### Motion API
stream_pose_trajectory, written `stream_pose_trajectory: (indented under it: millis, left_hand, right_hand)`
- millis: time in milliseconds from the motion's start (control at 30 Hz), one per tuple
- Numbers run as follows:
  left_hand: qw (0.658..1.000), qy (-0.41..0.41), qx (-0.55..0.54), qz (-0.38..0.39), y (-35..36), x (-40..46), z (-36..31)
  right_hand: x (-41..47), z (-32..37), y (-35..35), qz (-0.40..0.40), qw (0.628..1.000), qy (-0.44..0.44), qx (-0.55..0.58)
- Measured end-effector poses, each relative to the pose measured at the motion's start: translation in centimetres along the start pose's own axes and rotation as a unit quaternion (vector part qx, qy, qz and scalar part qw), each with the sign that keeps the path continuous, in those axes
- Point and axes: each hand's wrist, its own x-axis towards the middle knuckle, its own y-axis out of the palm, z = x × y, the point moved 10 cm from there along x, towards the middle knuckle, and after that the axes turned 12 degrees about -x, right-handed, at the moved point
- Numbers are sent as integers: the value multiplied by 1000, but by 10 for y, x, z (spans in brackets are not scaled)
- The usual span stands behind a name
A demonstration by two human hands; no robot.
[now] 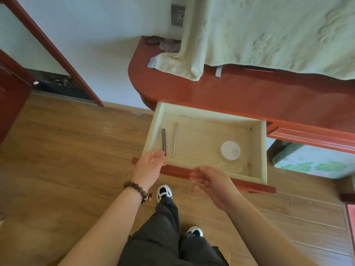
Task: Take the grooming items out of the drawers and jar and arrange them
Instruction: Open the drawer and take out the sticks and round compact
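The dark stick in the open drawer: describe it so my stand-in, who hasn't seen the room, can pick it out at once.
Find the red-brown dresser with the pale towel over it; its drawer is pulled open. Three things lie inside: two thin sticks side by side at the left and a white disc at the right. The dark stick is the leftmost, by the left hand, darker and thicker than the silver stick.

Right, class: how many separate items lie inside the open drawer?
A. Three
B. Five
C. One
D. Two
A: the open drawer holds a dark stick and a thin silver stick side by side at its left, plus a round white case towards its right.
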Motion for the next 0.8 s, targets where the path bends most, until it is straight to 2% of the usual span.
stream_pose_trajectory:
  millis: [100,233,367,467,600,800]
  left_hand:
    - [997,34,55,-36,-9,31,-22]
    - [991,43,126,8,13,77,-25]
    - [969,27,244,41,38,109,-5]
    - [949,6,314,38,47,126,11]
    - [949,-38,311,21,46,139,28]
    - [938,-51,341,-19,48,148,34]
  right_hand:
    - [33,40,14,-34,998,-28,-52]
    - [88,70,24,-107,982,-50,-150]
    - [133,86,36,-172,928,-56,-327]
    - [159,81,46,-175,889,-44,-421]
    - [180,73,51,-175,847,-30,-502]
    - [192,70,51,-178,823,-27,-539]
